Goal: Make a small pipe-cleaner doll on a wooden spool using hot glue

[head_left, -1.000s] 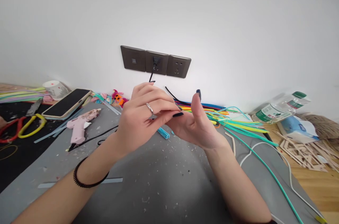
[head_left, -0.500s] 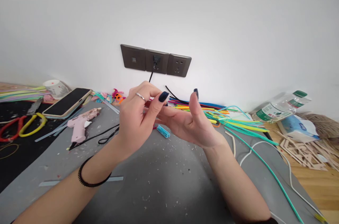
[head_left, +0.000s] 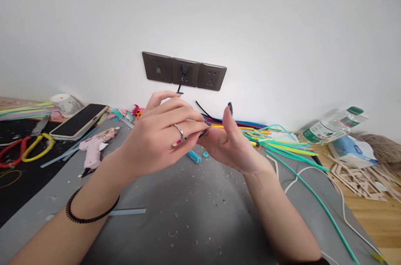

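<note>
My left hand [head_left: 163, 131] reaches across with its fingers stretched out, a ring on one of them, and its fingertips touch my right hand [head_left: 230, 144]. My right hand is turned palm up with its thumb raised. Its other fingers are mostly hidden behind the left hand. I cannot make out anything held between the two. Just below them on the grey mat [head_left: 188, 215] lies a short light-blue bundle [head_left: 194, 156], partly covered by my left hand. Beside it is a small teal piece [head_left: 206, 154].
A pink glue gun [head_left: 94, 148], a phone [head_left: 79, 121] and red-yellow scissors [head_left: 37, 148] lie left. Colourful pipe cleaners [head_left: 288, 148] spread behind and right, near a plastic bottle [head_left: 332, 127], tissue pack [head_left: 352, 152] and wooden pieces [head_left: 360, 181]. Wall sockets [head_left: 184, 71] are ahead.
My left hand has gone from a pinch at the right fingers to outstretched fingers lying over them. The small teal piece now shows. My right hand has barely moved.
</note>
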The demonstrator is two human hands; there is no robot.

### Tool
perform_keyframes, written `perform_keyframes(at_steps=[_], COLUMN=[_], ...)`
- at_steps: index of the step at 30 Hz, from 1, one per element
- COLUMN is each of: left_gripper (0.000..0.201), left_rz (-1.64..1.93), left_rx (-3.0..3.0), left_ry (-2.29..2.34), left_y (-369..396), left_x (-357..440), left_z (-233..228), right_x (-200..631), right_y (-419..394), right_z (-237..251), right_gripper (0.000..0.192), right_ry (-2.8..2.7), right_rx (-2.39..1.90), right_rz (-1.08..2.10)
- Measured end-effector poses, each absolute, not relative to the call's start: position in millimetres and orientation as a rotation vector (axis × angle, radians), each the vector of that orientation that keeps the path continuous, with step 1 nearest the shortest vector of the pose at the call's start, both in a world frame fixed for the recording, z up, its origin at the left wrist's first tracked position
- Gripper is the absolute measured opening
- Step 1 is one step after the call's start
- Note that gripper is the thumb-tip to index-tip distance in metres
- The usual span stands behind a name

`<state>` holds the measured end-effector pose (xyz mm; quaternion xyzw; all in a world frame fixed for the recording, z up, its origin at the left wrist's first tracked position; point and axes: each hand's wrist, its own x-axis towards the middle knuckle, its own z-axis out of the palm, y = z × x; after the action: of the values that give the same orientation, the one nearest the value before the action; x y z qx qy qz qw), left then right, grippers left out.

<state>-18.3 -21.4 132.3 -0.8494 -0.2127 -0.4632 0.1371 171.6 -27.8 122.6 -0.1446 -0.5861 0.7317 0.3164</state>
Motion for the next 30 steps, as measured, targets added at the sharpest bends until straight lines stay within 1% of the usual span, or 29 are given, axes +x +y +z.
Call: perform_keyframes(at_steps=[4,7,9,11,13,18,21,24,28,30], left_gripper=[0.016,0.01,0.01,0.009,0.008,0.011,0.013,0.017,0.025,0.022], left_rz=[-1.275,-1.251,-1.256,-1.277,-1.308,-1.327,-1.372,-1.398,-1.323,-1.331], left_rx=[-2.452,-2.435,-2.408,-2.377,-2.359,-2.367,-2.371,-2.392,-2.357,-2.331], left_ry=[-0.625,-0.648,-0.652,-0.642,-0.631,-0.666,-0.61,-0.619,-0.545,-0.506], left_y=[-19,-17,-17,-17,-18,-18,-20,-21,-20,-20], left_x=[-21,-20,-19,-19,-20,-23,-22,-22,-21,-19], left_z=[128,124,122,122,123,130,134,136,136,135], right_x=[171,169,168,167,166,168,170,172,177,180], right_y=[-27,-28,-29,-28,-26,-22,-22,-22,-17,-12], right_z=[122,123,123,123,121,115,115,119,122,119], right_gripper=[0.086,0.077,0.07,0.067,0.07,0.085,0.091,0.095,0.097,0.097], right_ry=[-1.536,-1.507,-1.492,-1.5,-1.522,-1.537,-1.518,-1.493,-1.429,-1.375], right_rx=[-0.465,-0.515,-0.539,-0.56,-0.547,-0.475,-0.493,-0.492,-0.472,-0.407], right_rz=[1.934,1.932,1.921,1.918,1.928,1.936,1.939,1.958,1.981,2.008])
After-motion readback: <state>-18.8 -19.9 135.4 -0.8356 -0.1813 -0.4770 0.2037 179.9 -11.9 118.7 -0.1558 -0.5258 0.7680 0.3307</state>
